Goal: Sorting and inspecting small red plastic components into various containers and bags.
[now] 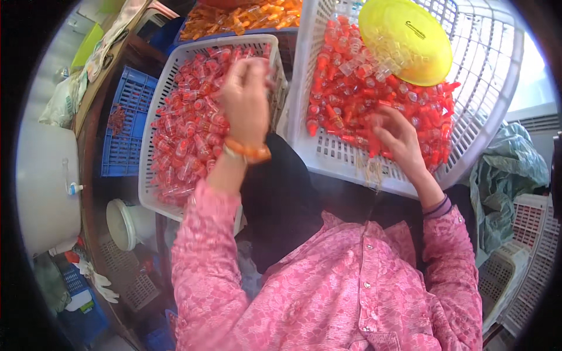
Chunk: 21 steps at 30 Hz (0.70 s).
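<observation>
My left hand [248, 96] is raised over the right side of a white basket [147, 175]. Motion smears its fingers, so I cannot make out whether they hold anything. Small red plastic pieces with clear caps [190, 126] fill that basket. My right hand [399, 139] reaches into a larger white basket [295, 88], its fingers bent together around a small red plastic piece [373, 139]. Beneath it lies a heap of loose red pieces [351, 108], with a cluster of clear caps [372, 65] on top, beside a yellow oval lid [407, 38].
Behind the left basket stands a blue crate of orange pieces [240, 20]. To the left are a blue crate [126, 128] and a white bucket [124, 225]. Crumpled green plastic sheeting [509, 175] and white baskets [509, 275] stand at the right.
</observation>
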### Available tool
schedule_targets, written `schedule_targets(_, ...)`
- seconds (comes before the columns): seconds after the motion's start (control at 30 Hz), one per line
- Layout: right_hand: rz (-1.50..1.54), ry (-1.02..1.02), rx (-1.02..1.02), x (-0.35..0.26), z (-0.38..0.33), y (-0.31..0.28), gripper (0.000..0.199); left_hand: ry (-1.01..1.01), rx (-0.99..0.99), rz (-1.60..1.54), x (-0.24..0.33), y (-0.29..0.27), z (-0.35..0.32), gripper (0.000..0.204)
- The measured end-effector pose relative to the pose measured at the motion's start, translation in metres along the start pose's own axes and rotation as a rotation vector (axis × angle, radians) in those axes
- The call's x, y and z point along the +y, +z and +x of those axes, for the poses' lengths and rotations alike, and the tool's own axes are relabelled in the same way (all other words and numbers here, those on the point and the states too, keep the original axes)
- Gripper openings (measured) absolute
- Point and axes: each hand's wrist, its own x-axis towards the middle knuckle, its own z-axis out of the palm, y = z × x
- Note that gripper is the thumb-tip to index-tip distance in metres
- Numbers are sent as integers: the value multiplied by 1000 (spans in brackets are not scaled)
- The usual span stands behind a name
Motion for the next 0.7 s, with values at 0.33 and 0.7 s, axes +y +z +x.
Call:
schedule_targets(0.33, -36, -71, 103, -19, 1, 14, 31, -545, -583, -347, -9, 96, -97, 24)
schedule_targets(0.7, -877, -603, 310, 12, 108, -13, 34, -774, -443, -982, -41, 117, -83, 23)
